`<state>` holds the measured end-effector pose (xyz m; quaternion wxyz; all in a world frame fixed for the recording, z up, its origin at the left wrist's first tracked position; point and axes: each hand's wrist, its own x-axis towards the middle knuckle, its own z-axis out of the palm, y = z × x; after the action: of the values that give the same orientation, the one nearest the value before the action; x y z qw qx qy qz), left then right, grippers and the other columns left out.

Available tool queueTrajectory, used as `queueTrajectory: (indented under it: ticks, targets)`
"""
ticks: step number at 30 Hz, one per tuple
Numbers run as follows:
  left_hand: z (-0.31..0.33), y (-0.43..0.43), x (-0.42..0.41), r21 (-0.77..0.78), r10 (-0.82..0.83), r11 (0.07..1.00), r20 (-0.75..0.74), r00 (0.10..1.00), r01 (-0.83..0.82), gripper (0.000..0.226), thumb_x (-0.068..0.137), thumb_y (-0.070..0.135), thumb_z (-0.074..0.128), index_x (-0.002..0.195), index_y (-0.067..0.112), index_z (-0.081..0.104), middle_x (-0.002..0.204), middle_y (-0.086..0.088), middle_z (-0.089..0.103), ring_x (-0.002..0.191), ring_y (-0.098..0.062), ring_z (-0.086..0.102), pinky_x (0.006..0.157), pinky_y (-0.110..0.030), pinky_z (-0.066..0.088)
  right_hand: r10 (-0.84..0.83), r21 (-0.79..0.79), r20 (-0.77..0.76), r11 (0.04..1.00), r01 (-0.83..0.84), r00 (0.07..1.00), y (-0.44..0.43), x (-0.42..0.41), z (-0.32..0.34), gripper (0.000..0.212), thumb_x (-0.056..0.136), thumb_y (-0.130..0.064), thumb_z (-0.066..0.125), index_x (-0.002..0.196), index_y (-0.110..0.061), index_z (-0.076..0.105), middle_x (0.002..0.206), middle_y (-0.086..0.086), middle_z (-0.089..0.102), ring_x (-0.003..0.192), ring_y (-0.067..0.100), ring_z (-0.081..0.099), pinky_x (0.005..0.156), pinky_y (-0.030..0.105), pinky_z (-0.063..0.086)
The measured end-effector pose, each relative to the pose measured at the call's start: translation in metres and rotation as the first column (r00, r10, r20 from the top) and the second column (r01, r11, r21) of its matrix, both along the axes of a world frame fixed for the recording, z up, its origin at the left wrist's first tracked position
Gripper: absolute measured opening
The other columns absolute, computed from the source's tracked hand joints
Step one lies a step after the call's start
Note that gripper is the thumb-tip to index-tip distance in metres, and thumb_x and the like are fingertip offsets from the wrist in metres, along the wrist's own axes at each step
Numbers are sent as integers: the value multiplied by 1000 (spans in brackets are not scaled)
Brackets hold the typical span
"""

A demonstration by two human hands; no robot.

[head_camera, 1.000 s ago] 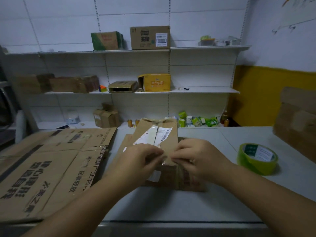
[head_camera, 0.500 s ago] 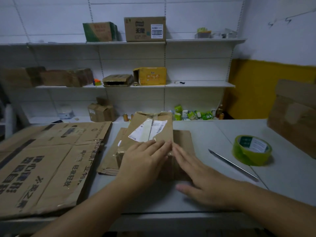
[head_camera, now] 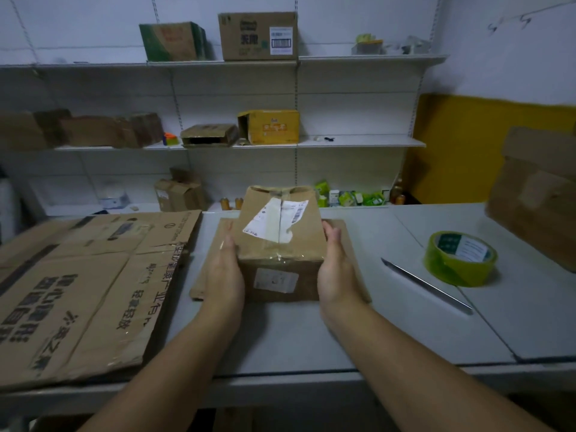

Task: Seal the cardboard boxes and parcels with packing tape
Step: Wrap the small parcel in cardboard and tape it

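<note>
Through my head camera, the cardboard box (head_camera: 280,244) sits on a flat cardboard sheet (head_camera: 229,225) on the desk (head_camera: 311,338). Clear tape shines over its near top edge. My left hand (head_camera: 226,269) presses flat against the box's left side and my right hand (head_camera: 338,269) against its right side, with fingers straight and not curled. Right of the box lies a long blade (head_camera: 427,286), and farther right the green tape roll (head_camera: 459,258). Left of the box lies a flattened carton (head_camera: 93,291).
</note>
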<state>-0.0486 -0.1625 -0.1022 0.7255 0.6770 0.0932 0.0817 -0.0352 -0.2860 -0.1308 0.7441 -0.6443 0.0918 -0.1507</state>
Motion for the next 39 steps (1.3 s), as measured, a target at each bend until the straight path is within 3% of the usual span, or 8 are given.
queueTrajectory:
  ticks: [6, 12, 15, 23, 30, 33, 35, 39]
  targets:
    - [-1, -3, 1, -4, -4, 1000, -20, 1000, 4, 24, 99, 40, 37, 114, 28, 53, 88, 9, 54, 69, 5, 42, 57, -6, 35, -30, -178, -1, 984, 30, 1000, 1, -4, -7, 80, 79, -81, 29, 147, -40, 29, 141, -7, 50, 129, 16, 47, 110, 29, 30]
    - [-8, 3, -2, 235, -89, 970, 127, 988, 58, 50, 100, 43, 21, 147, 28, 27, 149, -1, 36, 132, -13, 33, 91, -17, 20, 371, -726, -153, 587, -358, 916, -63, -15, 11, 134, 40, -99, 41, 143, -45, -26, 156, -17, 11, 139, 8, 21, 113, 28, 22]
    - [-13, 2, 0, 242, -111, 969, 233, 966, 53, 51, 99, 40, 23, 149, 33, 18, 150, 7, 28, 123, 1, 26, 87, -4, 23, 358, -841, -76, 478, -253, 931, -72, -16, 16, 132, 39, -99, 44, 139, -52, -28, 151, -24, -31, 143, 4, -9, 110, 31, 12]
    - [-20, 1, 8, 333, -196, 936, 223, 955, 114, 53, 98, 40, 26, 150, 31, 16, 145, 8, 34, 133, -11, 33, 82, 0, 28, 163, -412, 116, 905, -102, 980, -25, -9, 3, 63, 82, -59, 54, 137, -31, 40, 126, -30, 40, 107, -7, 46, 76, -7, 32]
    - [-17, 4, 8, 183, -241, 959, 127, 962, 216, 37, 99, 36, 38, 135, 31, 43, 125, 0, 57, 106, -13, 55, 61, -3, 45, 186, -12, -7, 982, -186, 982, -25, -5, 4, 40, 90, -33, 62, 129, -36, 52, 109, -9, 69, 98, 13, 66, 87, 32, 53]
    - [0, 5, 12, -33, -297, 954, 41, 954, 298, 27, 93, 19, 52, 109, 40, 50, 113, 1, 60, 97, -19, 59, 78, -31, 52, 68, -178, 22, 982, -63, 997, -22, -3, 15, 38, 87, -37, 64, 124, -29, 58, 104, -9, 69, 93, 12, 67, 82, 33, 56]
    - [9, 7, 14, 245, -253, 943, 75, 965, 228, 44, 91, 20, 56, 127, 39, 39, 130, 3, 49, 117, -23, 50, 88, -38, 50, 37, -258, 67, 966, -18, 997, -21, -2, 18, 37, 88, -34, 63, 125, -31, 57, 106, -12, 67, 95, 8, 65, 75, 26, 54]
    - [8, 0, 24, 967, -585, 131, 254, 770, -219, 50, 100, 42, 32, 148, 31, 23, 158, 8, 12, 145, -12, 6, 114, -30, 6, 30, -476, 58, 880, 1, 998, -23, -4, 11, 44, 94, -45, 52, 136, -36, 46, 119, -17, 54, 109, 6, 53, 83, 22, 43]
